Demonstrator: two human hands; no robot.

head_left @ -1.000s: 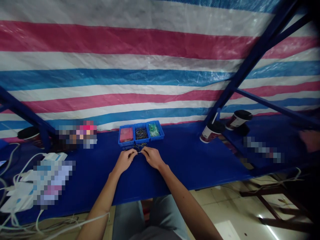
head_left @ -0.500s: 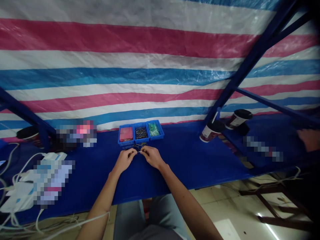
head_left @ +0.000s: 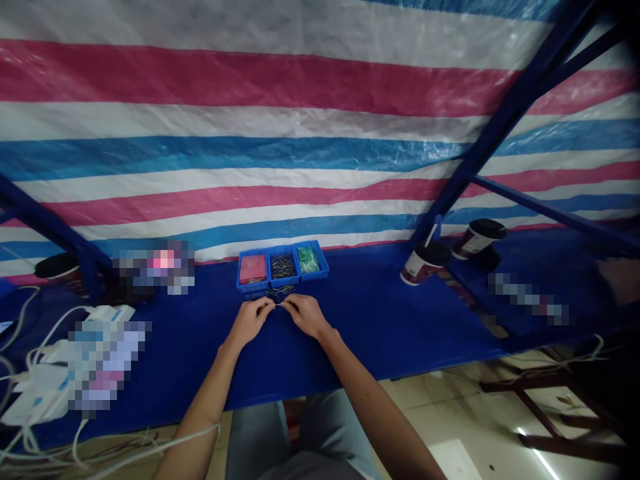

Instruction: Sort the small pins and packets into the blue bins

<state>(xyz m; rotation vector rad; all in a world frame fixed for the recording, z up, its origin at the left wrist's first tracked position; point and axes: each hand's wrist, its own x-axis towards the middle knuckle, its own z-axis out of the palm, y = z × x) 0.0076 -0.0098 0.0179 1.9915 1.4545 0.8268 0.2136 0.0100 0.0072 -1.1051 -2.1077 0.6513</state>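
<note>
Just in front of the blue bins, my left hand [head_left: 253, 317] and my right hand [head_left: 305, 313] face each other, both with fingers pinched. Between their fingertips runs a thin pale piece [head_left: 279, 305], too small to identify. Right behind my fingers lies a small pile of thin dark pieces [head_left: 281, 291] on the table. The middle bin [head_left: 283, 282] holds many similar dark, slender metal-looking pieces. Pink-red flat pieces [head_left: 253, 269] fill the left bin, and green pieces with clear plastic [head_left: 308, 259] lie in the right one.
The blue table [head_left: 390, 320] ends at its front edge above my knees. White power strips [head_left: 37, 393] and cables crowd the left side. Lidded tubs [head_left: 420, 265] stand at the right by a blue frame post [head_left: 480, 153]. Another person's blurred hand [head_left: 620, 280] shows far right.
My hands stay almost in place, still pinching the pale piece. At the far right, the other person's hand has shifted and blurred.
</note>
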